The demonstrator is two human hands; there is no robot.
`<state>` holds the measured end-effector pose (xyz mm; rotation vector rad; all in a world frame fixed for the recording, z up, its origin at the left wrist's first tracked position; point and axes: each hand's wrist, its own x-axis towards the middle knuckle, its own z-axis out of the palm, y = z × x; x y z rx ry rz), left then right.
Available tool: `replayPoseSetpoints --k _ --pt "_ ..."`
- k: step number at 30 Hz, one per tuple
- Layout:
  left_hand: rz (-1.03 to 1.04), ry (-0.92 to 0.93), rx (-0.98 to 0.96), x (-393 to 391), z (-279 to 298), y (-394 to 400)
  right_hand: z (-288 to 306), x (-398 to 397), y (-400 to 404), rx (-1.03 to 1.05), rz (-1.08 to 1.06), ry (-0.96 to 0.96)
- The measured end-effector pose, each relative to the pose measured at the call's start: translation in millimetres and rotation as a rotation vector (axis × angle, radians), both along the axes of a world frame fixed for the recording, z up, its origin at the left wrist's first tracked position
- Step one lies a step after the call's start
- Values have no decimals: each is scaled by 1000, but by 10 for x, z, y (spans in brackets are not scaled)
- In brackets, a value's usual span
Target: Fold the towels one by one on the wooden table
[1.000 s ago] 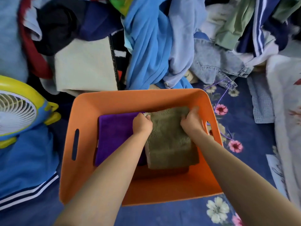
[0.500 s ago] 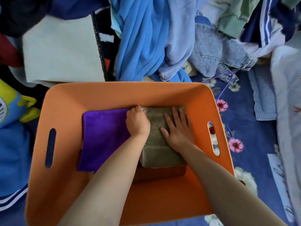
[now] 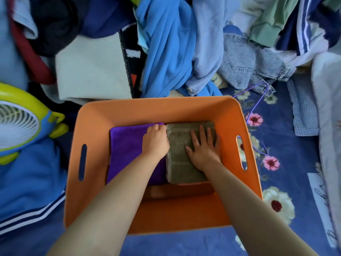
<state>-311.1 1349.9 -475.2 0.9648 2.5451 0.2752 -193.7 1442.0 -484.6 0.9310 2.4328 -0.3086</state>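
Head view: hands (image 3: 203, 150) press an unlabelled olive towel (image 3: 184, 170); paper's (image 3: 321, 198) script unreadable.

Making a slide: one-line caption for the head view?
Right hand flat on olive towel beside purple towel in orange bin.

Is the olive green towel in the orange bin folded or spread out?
Folded. The olive towel lies as a compact rectangle with stacked layers along its left edge, beside the purple towel, under the flat right hand.

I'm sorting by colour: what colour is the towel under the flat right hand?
Olive-green towel, clearest in the head view.
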Motion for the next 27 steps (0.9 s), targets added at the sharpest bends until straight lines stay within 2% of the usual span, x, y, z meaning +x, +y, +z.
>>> replayPoseSetpoints --k 3,9,13,19,24,27 --pt "-34 -4 -40 2 148 -226 207 80 -191 -66 16 47" --pt "-46 -39 -28 253 597 -674 644 417 -485 -249 15 -35" --pt "-90 -142 16 545 905 -922 1014 633 -654 -344 -8 49" --pt "-209 -239 -78 1060 1040 -1343 1449 969 -892 -375 1 67" --pt "-263 -54 -141 1265 1087 -1563 1579 1138 -951 -344 36 22" --pt "-275 14 -177 1320 1070 -1604 1900 1191 -940 -367 -33 145"
